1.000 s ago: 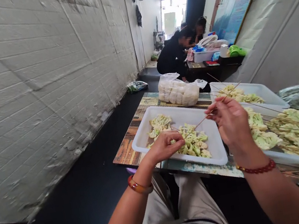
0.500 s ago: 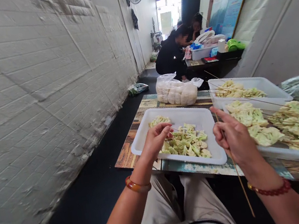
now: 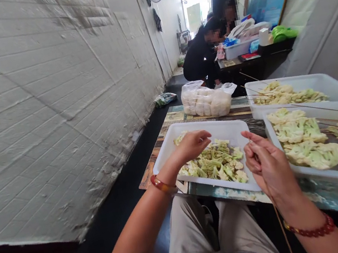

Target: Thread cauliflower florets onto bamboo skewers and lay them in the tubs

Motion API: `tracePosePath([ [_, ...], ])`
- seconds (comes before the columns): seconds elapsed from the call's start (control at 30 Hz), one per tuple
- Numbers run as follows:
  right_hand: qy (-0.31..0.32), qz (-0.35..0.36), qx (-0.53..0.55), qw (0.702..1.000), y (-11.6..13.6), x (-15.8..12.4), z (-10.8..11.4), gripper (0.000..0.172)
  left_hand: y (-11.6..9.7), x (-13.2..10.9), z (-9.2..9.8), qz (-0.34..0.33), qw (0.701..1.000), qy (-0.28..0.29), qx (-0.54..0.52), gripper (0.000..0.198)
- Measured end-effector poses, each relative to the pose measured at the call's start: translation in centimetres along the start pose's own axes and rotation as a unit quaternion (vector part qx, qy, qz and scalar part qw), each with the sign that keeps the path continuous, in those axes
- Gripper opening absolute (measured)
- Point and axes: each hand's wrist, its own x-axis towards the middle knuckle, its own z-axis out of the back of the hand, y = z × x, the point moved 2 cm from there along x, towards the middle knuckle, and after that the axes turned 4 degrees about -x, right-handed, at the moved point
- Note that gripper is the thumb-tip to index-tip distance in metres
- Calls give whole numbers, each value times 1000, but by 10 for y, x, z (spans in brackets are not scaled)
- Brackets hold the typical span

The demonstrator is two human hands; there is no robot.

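My right hand (image 3: 268,159) grips a thin bamboo skewer (image 3: 281,224), its index finger pointing up along the tip end and the long end hanging below the palm. No cauliflower shows on this skewer. Over the near white tray (image 3: 166,138), my left hand (image 3: 194,143) is held with fingers stretched and slightly curved, and I see nothing in it. Loose cauliflower pieces (image 3: 221,161) lie in that tray, under and beside the left hand. To the right, another white tray (image 3: 324,175) bears flat skewered cauliflower (image 3: 314,151).
A third white tray (image 3: 337,79) with skewered cauliflower stands behind. A plastic bag of pale round items (image 3: 208,100) sits at the table's (image 3: 154,162) far edge. Beyond it, a person in black (image 3: 198,58) crouches by a loaded table. A wall (image 3: 40,123) runs along the left.
My left hand has moved right over the tray, its fingers reaching toward the right hand. The right hand still holds the skewer, now more upright. The view has shifted slightly.
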Motion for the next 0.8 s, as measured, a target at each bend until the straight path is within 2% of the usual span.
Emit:
tracePosePath([
  [0.1, -14, 17, 8, 1000, 2, -2, 2, 31, -8, 21, -12, -35, 994, 60, 84, 25],
  [0.23, -19, 14, 23, 999, 2, -3, 2, 30, -2, 48, -36, -44, 977, 117, 170, 29],
  [0.37, -18, 17, 31, 999, 1, -3, 1, 30, 8, 64, -58, -39, 964, 147, 219, 32],
  [0.5, -14, 17, 40, 999, 0, -2, 0, 29, 8, 69, -71, -32, 960, 162, 226, 24],
  [0.67, -6, 16, 41, 999, 0, -2, 0, 29, 8, 68, -70, -29, 969, 131, 206, 18],
  [0.8, -9, 12, 33, 999, 0, -3, 0, 30, 8, 66, -52, -20, 981, 92, 168, 16],
])
